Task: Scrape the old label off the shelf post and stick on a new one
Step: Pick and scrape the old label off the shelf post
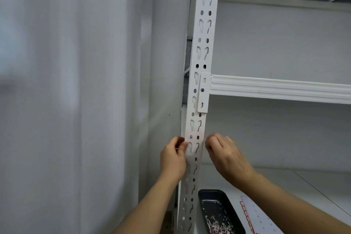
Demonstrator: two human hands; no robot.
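The white slotted shelf post (199,62) runs up the middle of the view. My left hand (173,159) is at the post's left edge below the shelf beam, with thumb and fingers pinching a small label (181,138) of which only a dark red edge shows. At the same height my right hand (226,156) is against the post's right edge; its fingers are curled, blurred, and their tips are hidden. The post face between the hands shows bare slots and holes. A sheet of red-bordered labels (256,216) lies on the lower shelf.
A dark tray (218,213) holding scraped paper bits sits on the lower shelf right of the post. A white shelf beam (275,88) hooks into the post above the hands. A pale corrugated wall (85,100) fills the left side.
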